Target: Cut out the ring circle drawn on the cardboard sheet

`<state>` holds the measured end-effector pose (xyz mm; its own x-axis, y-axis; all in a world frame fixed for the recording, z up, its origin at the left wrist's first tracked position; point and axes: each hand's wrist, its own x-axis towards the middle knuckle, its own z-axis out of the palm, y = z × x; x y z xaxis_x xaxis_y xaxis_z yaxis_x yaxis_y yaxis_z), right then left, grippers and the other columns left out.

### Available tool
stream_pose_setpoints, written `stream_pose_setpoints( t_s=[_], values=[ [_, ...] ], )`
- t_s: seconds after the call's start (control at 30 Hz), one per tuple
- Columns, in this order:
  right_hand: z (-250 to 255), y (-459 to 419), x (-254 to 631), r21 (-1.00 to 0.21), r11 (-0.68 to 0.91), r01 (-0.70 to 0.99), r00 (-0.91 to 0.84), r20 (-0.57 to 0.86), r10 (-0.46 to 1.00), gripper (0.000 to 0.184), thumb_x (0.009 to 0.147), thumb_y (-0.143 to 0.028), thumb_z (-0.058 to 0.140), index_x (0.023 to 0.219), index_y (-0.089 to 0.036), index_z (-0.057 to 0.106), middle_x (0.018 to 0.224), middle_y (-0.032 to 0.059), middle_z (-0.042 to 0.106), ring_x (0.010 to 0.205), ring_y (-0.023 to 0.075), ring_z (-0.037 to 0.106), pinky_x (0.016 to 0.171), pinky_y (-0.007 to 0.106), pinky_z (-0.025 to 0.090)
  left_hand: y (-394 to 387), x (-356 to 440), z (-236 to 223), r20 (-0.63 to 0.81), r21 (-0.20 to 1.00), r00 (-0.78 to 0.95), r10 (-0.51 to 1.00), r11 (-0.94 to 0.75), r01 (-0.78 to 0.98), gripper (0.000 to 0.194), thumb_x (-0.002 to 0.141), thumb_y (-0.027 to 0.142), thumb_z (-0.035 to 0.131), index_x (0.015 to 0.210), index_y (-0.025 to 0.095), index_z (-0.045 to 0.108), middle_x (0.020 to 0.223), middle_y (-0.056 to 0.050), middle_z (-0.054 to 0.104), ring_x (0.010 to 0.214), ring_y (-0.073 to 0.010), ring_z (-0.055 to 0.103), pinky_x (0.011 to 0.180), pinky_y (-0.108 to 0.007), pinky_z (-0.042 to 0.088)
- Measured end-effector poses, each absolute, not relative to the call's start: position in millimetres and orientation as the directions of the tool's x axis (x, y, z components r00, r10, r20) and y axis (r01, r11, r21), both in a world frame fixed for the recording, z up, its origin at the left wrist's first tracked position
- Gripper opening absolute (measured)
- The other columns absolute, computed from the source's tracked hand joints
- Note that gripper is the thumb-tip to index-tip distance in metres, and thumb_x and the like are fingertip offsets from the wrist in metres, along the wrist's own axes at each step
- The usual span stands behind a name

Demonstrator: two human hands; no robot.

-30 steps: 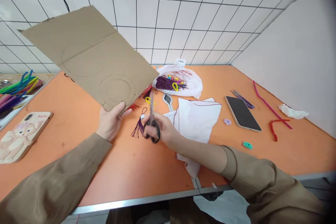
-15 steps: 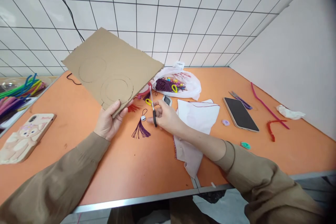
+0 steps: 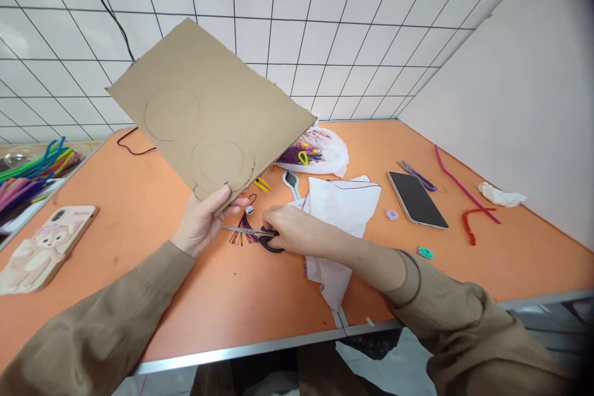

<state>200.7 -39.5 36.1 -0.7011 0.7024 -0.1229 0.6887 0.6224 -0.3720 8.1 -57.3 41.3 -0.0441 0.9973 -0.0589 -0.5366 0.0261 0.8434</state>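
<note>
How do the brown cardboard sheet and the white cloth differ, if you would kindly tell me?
The cardboard sheet is brown and bears circle outlines; the white cloth has dark reddish edging. The left hand holds the cardboard sheet up at a tilt, while the white cloth lies on the table. The cardboard sheet looks flat; the white cloth looks creased. Both are thin.
</note>
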Motion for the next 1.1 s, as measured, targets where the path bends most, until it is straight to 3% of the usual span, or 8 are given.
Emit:
stream_pose_setpoints(
  t_s=[0.2,0.43,0.53,0.6,0.67,0.73,0.87,1.1],
  values=[
    [32,-38,201,-0.363,0.645,0.673,-0.723,-0.139,0.676,0.001,0.079,-0.016,0.058,0.079,-0.017,0.059,0.075,0.0052,0.061,0.063,0.0149,0.054,0.053,0.026,0.027,-52,16,30,-0.048,0.892,0.043,0.998,0.062,-0.448,0.019,0.069,0.025,0.081,0.085,0.017,0.074,0.080,-0.006,0.076,0.065,-0.0182,0.073,0.054,-0.021,0.058],
    [32,-50,194,-0.160,0.710,0.686,-0.728,-0.139,0.672,0.027,0.083,-0.025,0.059,0.109,-0.017,0.057,0.082,0.0081,0.065,0.064,0.0202,0.059,0.050,0.028,0.021,-45,17,24,-0.060,0.872,0.024,0.998,0.064,-0.486,0.020,0.068,0.026,0.082,0.083,0.017,0.072,0.078,-0.005,0.075,0.061,-0.0157,0.070,0.051,-0.021,0.056],
    [32,-47,189,-0.283,0.696,0.660,-0.745,-0.128,0.654,0.021,0.080,-0.025,0.063,0.100,-0.018,0.060,0.090,0.0075,0.066,0.072,0.0190,0.060,0.052,0.027,0.026,-43,18,27,-0.058,0.871,0.003,0.998,0.052,-0.489,0.023,0.067,0.025,0.083,0.084,0.016,0.071,0.076,-0.004,0.073,0.059,-0.0146,0.069,0.050,-0.021,0.054],
    [29,-41,187,-0.481,0.626,0.614,-0.739,-0.072,0.670,0.011,0.078,-0.023,0.064,0.086,-0.017,0.061,0.092,0.0064,0.067,0.076,0.0173,0.060,0.055,0.026,0.031,-41,18,29,-0.058,0.866,-0.001,0.998,0.050,-0.498,0.024,0.065,0.025,0.084,0.083,0.015,0.071,0.073,-0.003,0.072,0.059,-0.0142,0.068,0.049,-0.020,0.053],
    [26,-33,187,-0.766,0.431,0.478,-0.676,-0.008,0.737,0.008,0.078,-0.025,0.063,0.082,-0.017,0.060,0.085,0.0043,0.066,0.070,0.0145,0.059,0.056,0.025,0.035,-39,19,29,-0.056,0.860,0.013,0.998,0.055,-0.508,0.025,0.064,0.025,0.084,0.082,0.015,0.071,0.073,-0.003,0.071,0.059,-0.0144,0.068,0.050,-0.021,0.053],
    [24,-24,189,-0.964,0.166,0.207,-0.558,0.023,0.829,0.020,0.080,-0.037,0.062,0.086,-0.018,0.059,0.078,0.0025,0.065,0.057,0.0112,0.055,0.052,0.024,0.037,-39,19,27,-0.053,0.860,0.044,0.998,0.067,-0.505,0.025,0.064,0.025,0.084,0.084,0.015,0.072,0.076,-0.004,0.072,0.060,-0.0147,0.067,0.051,-0.023,0.053],
    [25,-11,195,-0.986,0.002,-0.169,-0.367,0.065,0.928,0.040,0.072,-0.055,0.068,0.072,-0.017,0.055,0.068,0.0007,0.062,0.044,0.0065,0.047,0.044,0.023,0.032,-43,20,25,-0.076,0.879,0.080,0.994,0.105,-0.465,0.023,0.066,0.026,0.083,0.085,0.018,0.075,0.082,-0.006,0.074,0.062,-0.0159,0.067,0.052,-0.024,0.052],
    [28,-8,198,-0.982,-0.005,-0.190,-0.394,0.071,0.916,0.035,0.064,-0.045,0.077,0.069,-0.015,0.061,0.060,-0.0010,0.059,0.044,0.0088,0.052,0.043,0.023,0.038,-51,26,30,-0.109,0.881,0.101,0.989,0.143,-0.450,0.023,0.066,0.025,0.084,0.085,0.017,0.076,0.084,-0.006,0.075,0.065,-0.0160,0.069,0.057,-0.023,0.056]
  ],
)
